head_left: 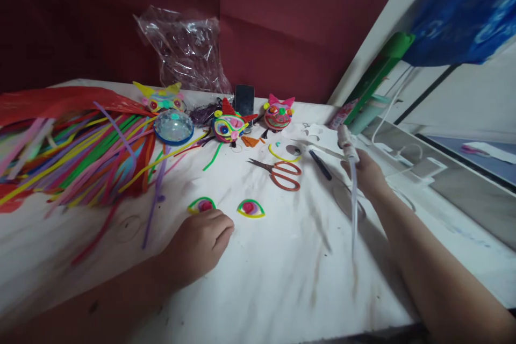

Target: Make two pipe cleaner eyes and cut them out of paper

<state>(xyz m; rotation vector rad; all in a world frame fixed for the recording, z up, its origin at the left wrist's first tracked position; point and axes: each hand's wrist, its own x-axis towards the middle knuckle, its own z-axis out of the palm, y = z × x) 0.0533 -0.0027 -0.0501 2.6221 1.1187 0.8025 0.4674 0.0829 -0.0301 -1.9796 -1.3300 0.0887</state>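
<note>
My left hand (pixel 206 237) is on the white table with its fingers curled. It partly covers an eye-shaped piece (pixel 205 205) made of green, yellow, white and pink fuzzy strips; whether the fingertips grip it is hidden. A matching eye-shaped piece (pixel 250 208) lies just to the right of that hand. On the right, my right hand (pixel 368 174) is wrapped around a hot glue gun (pixel 347 142), raised over the table. A long translucent glue stick (pixel 353 201) hangs from the gun toward me. Between the hands lie orange-handled scissors (pixel 285 174), spread a little.
Colourful pipe cleaners (pixel 92 153) fill the left side. A clear domed piece (pixel 173 127) and several decorated animal heads (pixel 229 124) stand at the back near a phone (pixel 244 101). A dark-handled tool (pixel 320 165) lies beside the scissors. Power strips (pixel 429 169) with cords line the right.
</note>
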